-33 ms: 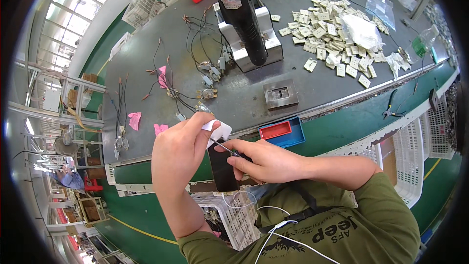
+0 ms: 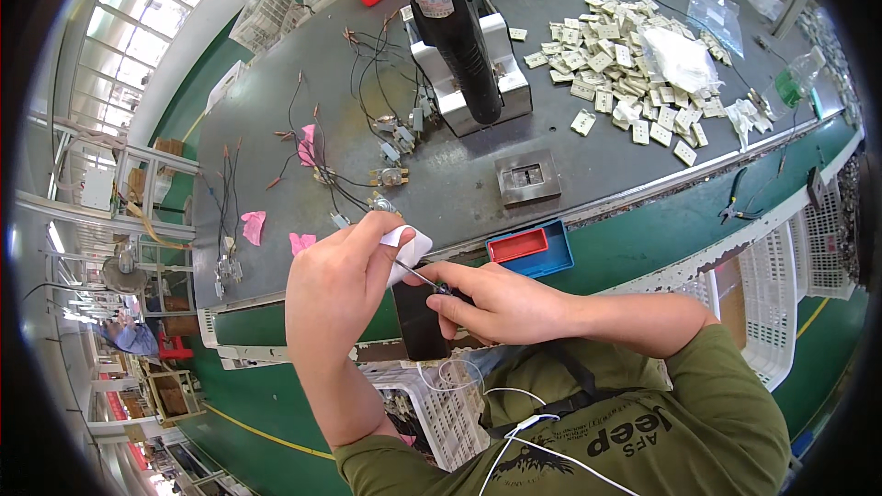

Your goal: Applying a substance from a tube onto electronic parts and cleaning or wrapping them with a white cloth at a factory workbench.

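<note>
White piece [image 2: 416, 250] in left hand [image 2: 333, 274]

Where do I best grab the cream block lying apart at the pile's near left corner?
Probably by two opposite side edges of the cream block, pinched from above, coming from the near left: it lies flat on the table, with the pile on its far and right sides. The right hand is nearer but holds a thin tool.

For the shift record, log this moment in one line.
left hand: holding white rounded piece | right hand: gripping thin grey metal tool | tip: at piece
</note>
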`<state>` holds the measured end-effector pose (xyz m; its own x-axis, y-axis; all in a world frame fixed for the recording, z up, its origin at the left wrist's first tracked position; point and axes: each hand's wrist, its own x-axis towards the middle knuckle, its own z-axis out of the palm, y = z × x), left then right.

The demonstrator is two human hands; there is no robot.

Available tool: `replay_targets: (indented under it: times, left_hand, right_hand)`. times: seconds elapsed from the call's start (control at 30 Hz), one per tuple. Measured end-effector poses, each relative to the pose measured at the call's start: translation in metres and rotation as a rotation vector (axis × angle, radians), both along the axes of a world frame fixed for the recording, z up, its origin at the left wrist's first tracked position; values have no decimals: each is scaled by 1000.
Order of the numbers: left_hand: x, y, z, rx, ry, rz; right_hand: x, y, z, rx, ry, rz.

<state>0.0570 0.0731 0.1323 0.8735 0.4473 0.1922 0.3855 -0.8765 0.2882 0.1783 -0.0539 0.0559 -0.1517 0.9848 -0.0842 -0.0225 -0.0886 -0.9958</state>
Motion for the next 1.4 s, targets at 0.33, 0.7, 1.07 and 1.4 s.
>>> replay_targets:
  times: [0.33, 0.7, 1.07, 1.4]
  left_hand:
    - [-1, -25, -3, 144, -1, 30]
    - [-33, -31, 2, -142, -250, -10]
    - [-12, -11, -27, -283, -422, -68]
    - [-23, -13, -48, -362, -481, -7]
  right_hand:
    - [-12, 2, -11, 83, -70, -202]
    - [-14, -2, -19, 240, -12, -350]
    - [-15, -4, -18, 340, -94, -382]
    - [26, -1, -24, 521, -50, -239]
